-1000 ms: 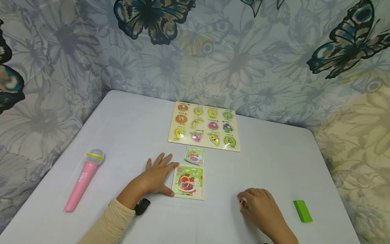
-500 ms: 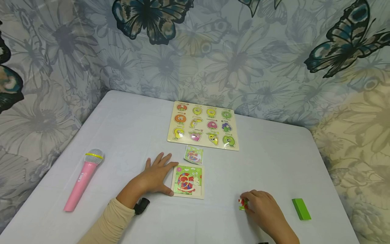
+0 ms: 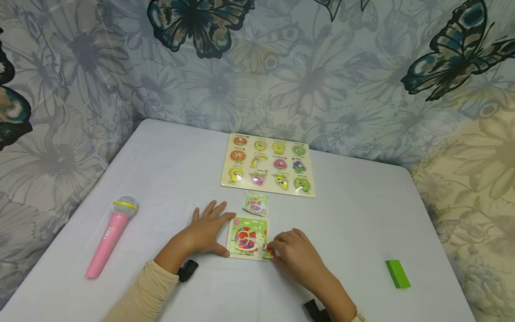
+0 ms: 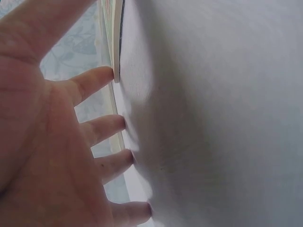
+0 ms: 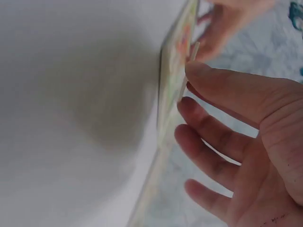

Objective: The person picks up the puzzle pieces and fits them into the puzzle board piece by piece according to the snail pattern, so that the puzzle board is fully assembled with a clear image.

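Note:
A square snail jigsaw puzzle [image 3: 247, 237] in a pale wooden frame lies mid-table, with a bare gap in its lower right part. My left hand [image 3: 204, 235] is spread along its left side, thumb and index finger touching the frame's edge; in the left wrist view the fingers [image 4: 94, 85] are straight and apart. Between thumb and index finger my right hand [image 3: 299, 257] pinches a small red and green puzzle piece [image 3: 268, 252] over the frame's lower right corner. The right wrist view shows the piece [image 5: 188, 71] edge-on, just above the frame.
Behind the puzzle lies a small picture card [image 3: 255, 203] of the same snail. Farther back is a fruit puzzle board [image 3: 267, 165]. A pink toy microphone [image 3: 110, 237] lies at the left, a green block [image 3: 398, 273] at the right.
My right hand has carried the puzzle piece leftward from the table at the right to the frame's lower right corner. The left hand has stayed in place.

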### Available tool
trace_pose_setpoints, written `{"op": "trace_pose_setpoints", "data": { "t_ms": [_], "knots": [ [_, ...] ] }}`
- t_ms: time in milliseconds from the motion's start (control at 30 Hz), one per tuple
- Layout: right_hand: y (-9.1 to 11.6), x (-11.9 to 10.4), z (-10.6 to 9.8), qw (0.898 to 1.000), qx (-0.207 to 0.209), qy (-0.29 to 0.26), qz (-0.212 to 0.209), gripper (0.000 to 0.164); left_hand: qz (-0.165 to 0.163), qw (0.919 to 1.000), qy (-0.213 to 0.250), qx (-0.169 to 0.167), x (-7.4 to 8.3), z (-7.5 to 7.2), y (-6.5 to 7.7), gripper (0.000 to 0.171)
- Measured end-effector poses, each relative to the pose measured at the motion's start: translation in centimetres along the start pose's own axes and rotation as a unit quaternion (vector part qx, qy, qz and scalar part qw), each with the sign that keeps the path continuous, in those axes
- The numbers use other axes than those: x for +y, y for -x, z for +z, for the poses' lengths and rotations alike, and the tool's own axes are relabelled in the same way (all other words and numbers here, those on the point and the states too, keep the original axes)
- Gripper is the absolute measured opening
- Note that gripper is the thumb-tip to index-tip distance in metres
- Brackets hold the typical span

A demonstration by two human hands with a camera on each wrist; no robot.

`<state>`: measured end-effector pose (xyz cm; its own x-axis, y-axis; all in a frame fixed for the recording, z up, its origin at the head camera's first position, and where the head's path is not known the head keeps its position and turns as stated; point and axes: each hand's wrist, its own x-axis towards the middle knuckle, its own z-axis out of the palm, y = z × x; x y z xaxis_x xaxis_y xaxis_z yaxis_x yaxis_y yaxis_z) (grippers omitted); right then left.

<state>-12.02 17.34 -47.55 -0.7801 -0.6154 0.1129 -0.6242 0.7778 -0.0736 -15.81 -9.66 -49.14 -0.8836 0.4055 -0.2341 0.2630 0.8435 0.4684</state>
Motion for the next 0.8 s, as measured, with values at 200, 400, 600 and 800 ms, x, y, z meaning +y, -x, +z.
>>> {"op": "trace_pose_setpoints", "data": {
  "t_ms": [200,400,600,800],
  "knots": [
    [-1.3,-0.4,0.5,1.000,0.007,0.003,-0.020,0.022,0.006,1.0000,0.004,0.003,0.2,-0.1,-0.2,0.099],
    [-1.8,-0.6,0.7,1.000,0.015,0.006,-0.023,0.020,0.001,1.0000,0.001,0.004,0.3,-0.5,-0.2,0.099],
    [-1.9,-1.0,0.9,1.000,0.014,0.007,-0.017,0.017,0.001,1.0000,-0.003,0.007,0.4,-0.8,-0.1,0.100],
    [-1.7,-1.2,1.3,0.999,0.001,0.021,-0.029,0.016,-0.005,1.0000,0.004,0.003,0.4,-0.3,0.4,0.099]
  ]
}}
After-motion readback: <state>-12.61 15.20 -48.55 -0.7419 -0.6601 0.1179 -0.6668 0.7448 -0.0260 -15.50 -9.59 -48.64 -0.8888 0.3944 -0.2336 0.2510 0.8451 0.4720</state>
